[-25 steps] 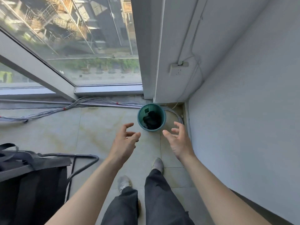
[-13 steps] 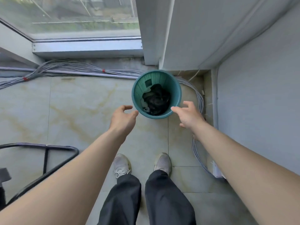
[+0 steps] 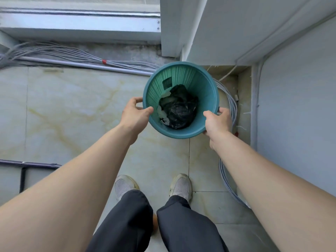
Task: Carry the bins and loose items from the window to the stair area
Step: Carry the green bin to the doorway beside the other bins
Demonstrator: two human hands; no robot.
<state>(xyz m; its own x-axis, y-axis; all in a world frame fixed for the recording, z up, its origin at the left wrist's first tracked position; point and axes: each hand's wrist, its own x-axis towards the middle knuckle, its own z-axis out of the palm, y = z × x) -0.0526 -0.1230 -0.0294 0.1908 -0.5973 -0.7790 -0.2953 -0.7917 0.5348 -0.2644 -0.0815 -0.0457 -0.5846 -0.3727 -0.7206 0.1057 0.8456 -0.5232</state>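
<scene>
Hands, left hand (image 3: 133,113) and right hand (image 3: 217,120), grip the green bin's (image 3: 181,79) rim at centre frame, thumbs inside, ready to lift.

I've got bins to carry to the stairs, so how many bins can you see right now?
1. The green bin is by the wall below the window, with the left hand and right hand gripping its rim. Others may be out of frame.

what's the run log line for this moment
phase: grasp | left hand: grips teal bin rim | right hand: grips opposite rim | contents: black bag | lifted: cannot tell
</scene>
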